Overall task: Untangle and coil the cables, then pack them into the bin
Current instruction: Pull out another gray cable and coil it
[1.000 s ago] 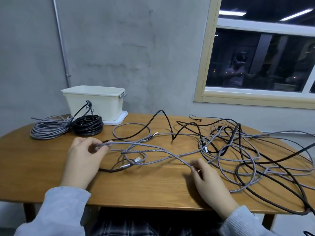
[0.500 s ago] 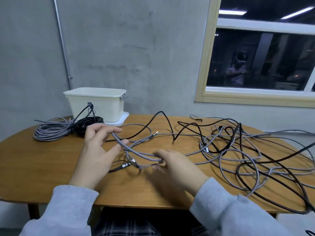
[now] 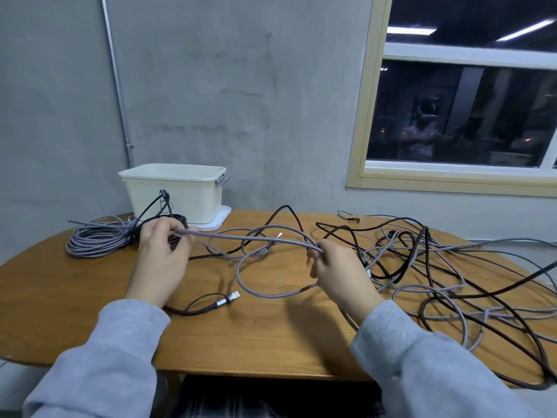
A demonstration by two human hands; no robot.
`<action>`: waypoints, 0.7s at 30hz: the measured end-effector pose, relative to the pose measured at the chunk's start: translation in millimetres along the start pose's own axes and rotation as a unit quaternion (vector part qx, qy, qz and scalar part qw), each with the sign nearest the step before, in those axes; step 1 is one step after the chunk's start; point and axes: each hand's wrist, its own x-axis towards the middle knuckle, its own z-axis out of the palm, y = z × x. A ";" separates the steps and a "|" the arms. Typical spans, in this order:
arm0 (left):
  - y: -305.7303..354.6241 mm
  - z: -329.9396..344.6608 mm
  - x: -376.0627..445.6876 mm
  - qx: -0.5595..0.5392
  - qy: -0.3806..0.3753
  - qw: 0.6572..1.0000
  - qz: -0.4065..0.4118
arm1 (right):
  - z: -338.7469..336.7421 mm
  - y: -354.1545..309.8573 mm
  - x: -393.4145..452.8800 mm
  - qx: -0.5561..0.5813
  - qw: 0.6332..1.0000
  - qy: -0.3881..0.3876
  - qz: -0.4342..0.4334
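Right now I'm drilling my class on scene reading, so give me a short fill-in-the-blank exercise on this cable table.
1. Both hands hold a stretch of ____ braided cable in the air between them.
2. The cream bin stands at the table's far ____ side.
3. The grey coil lies on the ____, beside the bin.
4. The left hand and right hand each have a ____ grip.

Missing words: grey; left; table; closed
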 end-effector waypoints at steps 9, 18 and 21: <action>19.8 -12.5 13.5 -0.013 -0.016 0.999 0.042 | -5.3 -1.9 3.7 0.031 0.999 -0.013 0.000; 64.3 -12.8 17.5 -0.072 -0.048 0.991 0.099 | -43.4 -10.9 8.9 0.015 0.999 -0.031 -0.032; 78.4 -9.0 17.7 -0.077 -0.064 0.989 0.105 | -71.1 -14.3 16.3 0.006 0.999 -0.001 -0.036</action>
